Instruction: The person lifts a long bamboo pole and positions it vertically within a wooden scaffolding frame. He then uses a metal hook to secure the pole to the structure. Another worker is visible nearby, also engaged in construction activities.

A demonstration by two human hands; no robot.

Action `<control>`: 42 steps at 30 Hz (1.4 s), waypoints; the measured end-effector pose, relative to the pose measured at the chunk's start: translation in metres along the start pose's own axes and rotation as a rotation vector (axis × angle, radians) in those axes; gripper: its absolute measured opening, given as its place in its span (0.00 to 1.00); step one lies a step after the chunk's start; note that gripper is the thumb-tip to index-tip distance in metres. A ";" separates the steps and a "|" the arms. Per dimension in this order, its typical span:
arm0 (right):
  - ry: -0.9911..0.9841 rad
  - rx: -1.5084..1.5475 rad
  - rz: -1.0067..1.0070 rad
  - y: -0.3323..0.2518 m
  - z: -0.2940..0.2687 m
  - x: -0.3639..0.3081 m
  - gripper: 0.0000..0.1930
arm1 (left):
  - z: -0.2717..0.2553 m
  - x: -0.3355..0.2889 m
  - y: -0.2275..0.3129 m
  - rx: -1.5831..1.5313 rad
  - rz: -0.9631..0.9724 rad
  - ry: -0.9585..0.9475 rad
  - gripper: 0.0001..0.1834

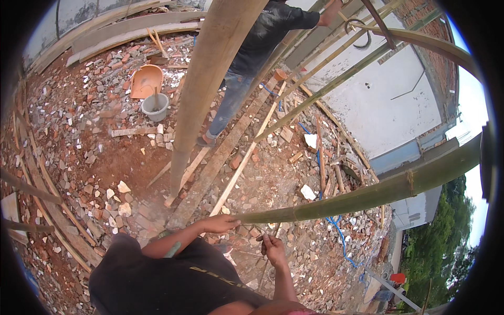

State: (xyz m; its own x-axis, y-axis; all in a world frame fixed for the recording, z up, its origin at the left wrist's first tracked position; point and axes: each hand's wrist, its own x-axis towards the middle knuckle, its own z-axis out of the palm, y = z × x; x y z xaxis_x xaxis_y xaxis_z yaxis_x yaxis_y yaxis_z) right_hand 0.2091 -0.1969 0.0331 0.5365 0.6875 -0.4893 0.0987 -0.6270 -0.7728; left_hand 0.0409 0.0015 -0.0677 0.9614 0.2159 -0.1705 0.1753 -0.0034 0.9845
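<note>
My left hand (pixel 220 224) reaches across from the left, fingers closed at the near end of a long green bamboo pole (pixel 357 201). From there the pole runs off to the right edge. Just below that end, my right hand (pixel 273 250) is closed on a thin, dark, stick-like thing (pixel 277 229), too small to name surely. A thick tan bamboo pole (pixel 210 68) stands upright ahead of me. Behind it a co-worker in a dark shirt (pixel 260 39) and jeans reaches an arm up toward the slanting bamboo poles (pixel 325 92).
Broken brick and rubble cover the ground (pixel 121 173). A grey bucket (pixel 156 107) stands by an orange tub (pixel 146 81). Wooden planks (pixel 226 152) lie ahead, more boards (pixel 131 31) behind. A curved metal hook (pixel 362 39) hangs upper right. A blue hose (pixel 341 239) trails on the right.
</note>
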 end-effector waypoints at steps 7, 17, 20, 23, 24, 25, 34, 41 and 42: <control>0.122 -0.008 -0.227 -0.013 0.015 0.001 0.13 | 0.003 -0.004 0.035 0.161 0.016 -0.046 0.28; 0.376 -0.373 -0.396 -0.004 -0.002 0.016 0.14 | -0.008 -0.011 0.044 0.157 0.101 -0.036 0.20; 0.065 -0.487 -0.190 -0.025 0.009 -0.001 0.14 | -0.016 -0.018 0.065 0.178 0.090 0.114 0.15; -0.222 -0.540 -0.286 -0.036 0.022 -0.033 0.13 | -0.024 -0.011 0.053 0.236 0.188 0.074 0.14; -0.240 -0.539 -0.340 -0.039 0.020 -0.044 0.15 | -0.021 -0.012 0.053 0.363 0.290 0.018 0.15; -0.251 -0.533 -0.394 -0.037 0.017 -0.050 0.16 | -0.020 -0.009 0.050 0.375 0.300 -0.017 0.15; 0.243 -0.087 -0.499 -0.007 0.009 0.006 0.09 | 0.021 -0.014 0.052 0.287 0.605 -0.229 0.12; -0.054 -0.156 -0.347 0.000 0.049 -0.020 0.12 | -0.026 -0.008 0.059 0.264 0.327 0.078 0.11; -0.110 -0.180 -0.320 -0.011 0.052 -0.033 0.13 | -0.023 -0.010 0.055 0.213 0.298 0.071 0.11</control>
State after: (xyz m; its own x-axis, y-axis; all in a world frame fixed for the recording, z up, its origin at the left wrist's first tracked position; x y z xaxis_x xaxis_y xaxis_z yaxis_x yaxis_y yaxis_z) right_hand 0.1472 -0.1936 0.0367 0.3626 0.8880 -0.2827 0.3978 -0.4218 -0.8147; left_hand 0.0362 0.0221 -0.0113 0.9612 0.2416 0.1330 -0.0628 -0.2777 0.9586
